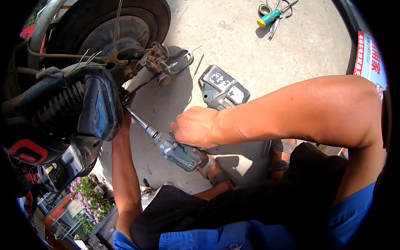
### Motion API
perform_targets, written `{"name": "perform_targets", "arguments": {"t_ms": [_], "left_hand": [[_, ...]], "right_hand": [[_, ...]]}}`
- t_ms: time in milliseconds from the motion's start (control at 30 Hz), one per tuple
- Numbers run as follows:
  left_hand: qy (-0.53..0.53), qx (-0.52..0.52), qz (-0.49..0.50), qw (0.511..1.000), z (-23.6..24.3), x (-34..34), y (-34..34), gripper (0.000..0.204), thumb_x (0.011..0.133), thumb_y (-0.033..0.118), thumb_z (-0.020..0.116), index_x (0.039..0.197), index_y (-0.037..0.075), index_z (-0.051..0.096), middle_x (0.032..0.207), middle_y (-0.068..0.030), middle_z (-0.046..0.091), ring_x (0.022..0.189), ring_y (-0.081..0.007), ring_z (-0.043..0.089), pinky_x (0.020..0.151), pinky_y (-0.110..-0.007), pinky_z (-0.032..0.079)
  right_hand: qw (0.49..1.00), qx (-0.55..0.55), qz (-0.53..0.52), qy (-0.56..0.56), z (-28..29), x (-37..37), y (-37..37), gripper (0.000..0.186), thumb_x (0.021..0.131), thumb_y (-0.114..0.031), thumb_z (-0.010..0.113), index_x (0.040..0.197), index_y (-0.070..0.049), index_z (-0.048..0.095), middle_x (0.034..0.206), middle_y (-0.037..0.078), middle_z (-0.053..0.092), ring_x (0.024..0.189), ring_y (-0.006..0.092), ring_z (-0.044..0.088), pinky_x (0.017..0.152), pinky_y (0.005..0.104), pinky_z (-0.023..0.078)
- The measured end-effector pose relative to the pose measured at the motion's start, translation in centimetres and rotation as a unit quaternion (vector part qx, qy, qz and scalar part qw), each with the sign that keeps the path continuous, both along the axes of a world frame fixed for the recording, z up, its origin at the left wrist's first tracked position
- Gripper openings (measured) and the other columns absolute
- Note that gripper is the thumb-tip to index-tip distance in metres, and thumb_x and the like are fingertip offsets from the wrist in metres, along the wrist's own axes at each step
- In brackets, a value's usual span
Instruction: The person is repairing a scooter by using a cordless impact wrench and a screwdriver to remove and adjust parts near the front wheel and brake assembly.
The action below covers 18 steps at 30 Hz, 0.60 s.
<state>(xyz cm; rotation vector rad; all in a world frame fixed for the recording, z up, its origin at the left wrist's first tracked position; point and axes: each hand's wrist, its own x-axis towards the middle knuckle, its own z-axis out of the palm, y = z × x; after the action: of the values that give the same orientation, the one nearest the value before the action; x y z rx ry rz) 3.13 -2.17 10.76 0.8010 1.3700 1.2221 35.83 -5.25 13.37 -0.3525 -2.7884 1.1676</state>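
The right hand point(196, 127) has its grip closed around the handle of a grey power wrench point(179, 153), held above the concrete floor point(175, 179). The wrench's long socket point(139, 118) points up-left to the vehicle's wheel mount. There the left hand point(127, 109) is mostly hidden, so I cannot tell its grip. Just beyond the right hand is a black block point(223, 85) with worn white patches. Towards the floor's right edge, 1 teal screwdriver point(271, 17) lies across scissors point(273, 29), beside 1 tape roll point(260, 9). The wheel point(112, 35) stands upper left.
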Motion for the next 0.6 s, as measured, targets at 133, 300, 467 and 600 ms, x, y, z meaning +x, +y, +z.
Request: {"name": "perform_targets", "arguments": {"t_ms": [133,300,467,600], "left_hand": [[0.075,0.007,-0.050,0.996,0.7,0.6,-0.6,0.032,0.100,0.027,0.045,0.125,0.008,0.049,0.118,-0.0110,0.054,0.110,-0.0249,0.054,0.104,-0.054,0.042],[0.040,0.005,-0.087,0.995,1.3,0.2,-0.9,0.033,0.095,0.021,0.061,0.124,0.007,0.055,0.113,-0.0140,0.058,0.106,-0.0258,0.056,0.102,-0.059,0.045],[-0.107,-0.012,-0.031,0.994,2.6,1.8,-0.7,0.034,0.093,0.025,0.064,0.119,0.005,0.059,0.106,-0.0139,0.064,0.099,-0.0266,0.061,0.100,-0.059,0.044],[-0.043,-0.014,-0.040,0.998,2.0,1.0,-0.8,0.042,0.096,0.039,0.052,0.126,0.010,0.053,0.110,-0.0096,0.064,0.100,-0.0257,0.060,0.098,-0.056,0.045]], "right_hand": [[0.999,-0.007,0.027,-0.035,-0.2,0.0,-0.6,0.026,0.076,-0.008,0.063,0.097,0.007,0.062,0.089,0.019,0.066,0.092,0.0345,0.067,0.077,0.0413,0.055],[0.999,0.005,0.022,-0.026,-1.4,-1.7,-0.7,0.025,0.074,-0.007,0.064,0.096,0.005,0.065,0.094,0.016,0.066,0.095,0.0328,0.066,0.078,0.0404,0.055],[1.000,0.005,0.006,-0.017,-1.6,-3.2,-0.1,0.025,0.072,-0.006,0.066,0.095,0.003,0.068,0.099,0.015,0.066,0.099,0.0316,0.065,0.080,0.0392,0.055],[0.999,-0.007,-0.005,-0.036,-1.6,-3.7,-0.2,0.026,0.071,-0.006,0.067,0.096,0.002,0.068,0.100,0.014,0.066,0.100,0.0315,0.065,0.080,0.0390,0.055]]}}
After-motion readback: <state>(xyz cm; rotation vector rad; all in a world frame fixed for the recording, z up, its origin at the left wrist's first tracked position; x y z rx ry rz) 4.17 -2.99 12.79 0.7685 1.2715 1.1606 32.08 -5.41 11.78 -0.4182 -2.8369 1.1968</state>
